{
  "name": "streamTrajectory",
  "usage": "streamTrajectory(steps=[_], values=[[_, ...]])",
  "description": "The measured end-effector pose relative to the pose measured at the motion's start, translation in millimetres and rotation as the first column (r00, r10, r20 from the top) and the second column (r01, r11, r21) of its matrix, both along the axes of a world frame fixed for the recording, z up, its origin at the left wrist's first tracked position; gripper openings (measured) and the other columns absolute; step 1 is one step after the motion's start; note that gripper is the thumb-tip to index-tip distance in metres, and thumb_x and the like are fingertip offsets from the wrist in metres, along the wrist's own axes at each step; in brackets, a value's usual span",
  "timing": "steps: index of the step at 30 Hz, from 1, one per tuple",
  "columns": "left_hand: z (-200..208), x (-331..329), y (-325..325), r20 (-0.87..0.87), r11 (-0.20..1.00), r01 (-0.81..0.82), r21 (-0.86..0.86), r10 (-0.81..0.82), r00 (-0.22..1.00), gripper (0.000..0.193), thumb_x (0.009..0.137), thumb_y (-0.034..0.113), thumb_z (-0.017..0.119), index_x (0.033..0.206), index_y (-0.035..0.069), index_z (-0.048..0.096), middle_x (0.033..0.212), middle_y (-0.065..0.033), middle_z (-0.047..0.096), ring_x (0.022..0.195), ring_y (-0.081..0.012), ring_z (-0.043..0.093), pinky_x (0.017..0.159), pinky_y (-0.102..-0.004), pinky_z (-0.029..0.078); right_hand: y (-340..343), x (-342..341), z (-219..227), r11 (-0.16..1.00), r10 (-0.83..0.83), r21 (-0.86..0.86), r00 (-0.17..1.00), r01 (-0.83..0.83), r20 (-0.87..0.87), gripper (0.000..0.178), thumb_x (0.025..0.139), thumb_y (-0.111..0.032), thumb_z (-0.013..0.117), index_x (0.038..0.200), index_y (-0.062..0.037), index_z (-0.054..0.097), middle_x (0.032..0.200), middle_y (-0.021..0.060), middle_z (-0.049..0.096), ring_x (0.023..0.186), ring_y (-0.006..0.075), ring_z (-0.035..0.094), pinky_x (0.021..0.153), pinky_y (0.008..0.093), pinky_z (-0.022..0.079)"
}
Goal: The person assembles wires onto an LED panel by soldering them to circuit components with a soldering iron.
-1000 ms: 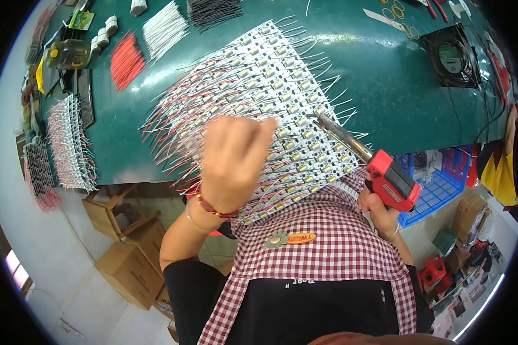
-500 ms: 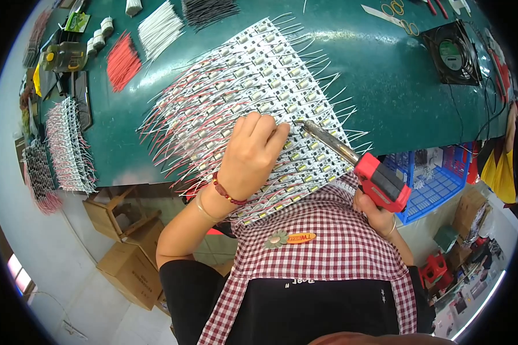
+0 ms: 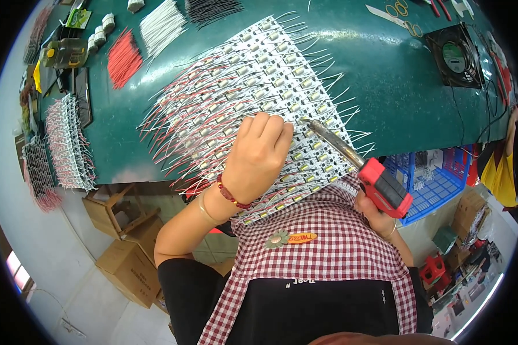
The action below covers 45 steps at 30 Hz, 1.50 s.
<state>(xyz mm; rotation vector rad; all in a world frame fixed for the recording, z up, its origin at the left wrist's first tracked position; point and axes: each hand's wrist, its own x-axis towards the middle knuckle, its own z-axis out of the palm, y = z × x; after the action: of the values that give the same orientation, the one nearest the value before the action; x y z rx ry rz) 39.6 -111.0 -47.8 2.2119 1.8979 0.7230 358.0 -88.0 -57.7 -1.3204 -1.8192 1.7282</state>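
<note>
Bare green mat (image 3: 397, 86) beyond wired strips (image 3: 236, 98)

A green bench (image 3: 397, 98) carries LED strips (image 3: 253, 86), wire bundles (image 3: 124, 57), a fan (image 3: 457, 54), perhaps scissors (image 3: 398, 8).

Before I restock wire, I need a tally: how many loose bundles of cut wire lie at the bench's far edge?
3: a red wire bundle on the left, a white wire bundle beside it, and a black wire bundle, cut off by the picture's top. More may lie out of view.

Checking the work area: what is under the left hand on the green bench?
The left hand lies flat on a white panel of small boards with red and white leads. The boards directly beneath it are covered, so their state cannot be seen.
</note>
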Motion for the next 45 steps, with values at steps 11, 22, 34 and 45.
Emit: streamTrajectory(steps=[11, 22, 34, 45], values=[[7, -4, -2, -0.091, 0.999, -0.03, -0.023, 0.028, 0.995, 0.026, 0.073, 0.0, 0.062, 0.099, 0.002, 0.067, 0.082, -0.0061, 0.05, 0.079, -0.0233, 0.052, 0.073, -0.0373, 0.041, -3, 9, -7, 1.0, -0.017, -0.016, 0.999, 0.016, -0.039, 0.022, 0.078, -0.004, 0.072, 0.1, 0.0, 0.068, 0.086, 0.0093, 0.069, 0.074, 0.0197, 0.067, 0.068, 0.0311, 0.053], [6, 8, -17, 0.031, 0.994, -0.088, 0.057, 0.087, 0.996, 0.029, 0.069, -0.003, 0.064, 0.098, 0.0, 0.068, 0.081, -0.0066, 0.052, 0.074, -0.0229, 0.051, 0.066, -0.0346, 0.042, -12, 23, -15, 0.991, -0.029, -0.129, 0.994, 0.016, -0.102, 0.027, 0.082, -0.006, 0.073, 0.107, -0.0002, 0.067, 0.088, 0.0077, 0.068, 0.078, 0.0167, 0.065, 0.071, 0.0312, 0.051], [-7, 7, -16, 0.041, 0.998, -0.062, 0.029, 0.061, 0.997, 0.033, 0.07, -0.004, 0.062, 0.102, -0.001, 0.069, 0.078, -0.0068, 0.048, 0.073, -0.0227, 0.05, 0.066, -0.0348, 0.042, -10, 18, -18, 0.997, 0.079, -0.011, 0.996, -0.078, 0.035, 0.023, 0.074, -0.012, 0.077, 0.094, -0.0032, 0.069, 0.082, 0.0107, 0.066, 0.068, 0.0266, 0.064, 0.06, 0.0344, 0.049], [-2, 9, -13, -0.009, 0.999, -0.042, 0.0, 0.042, 0.999, 0.03, 0.071, -0.003, 0.062, 0.1, -0.002, 0.068, 0.08, -0.007, 0.05, 0.076, -0.0236, 0.052, 0.069, -0.0358, 0.043, -13, 12, -19, 0.991, 0.097, 0.089, 0.995, -0.099, 0.03, 0.02, 0.071, -0.006, 0.074, 0.089, -0.0033, 0.068, 0.081, 0.0108, 0.066, 0.067, 0.0276, 0.064, 0.058, 0.0349, 0.049]])
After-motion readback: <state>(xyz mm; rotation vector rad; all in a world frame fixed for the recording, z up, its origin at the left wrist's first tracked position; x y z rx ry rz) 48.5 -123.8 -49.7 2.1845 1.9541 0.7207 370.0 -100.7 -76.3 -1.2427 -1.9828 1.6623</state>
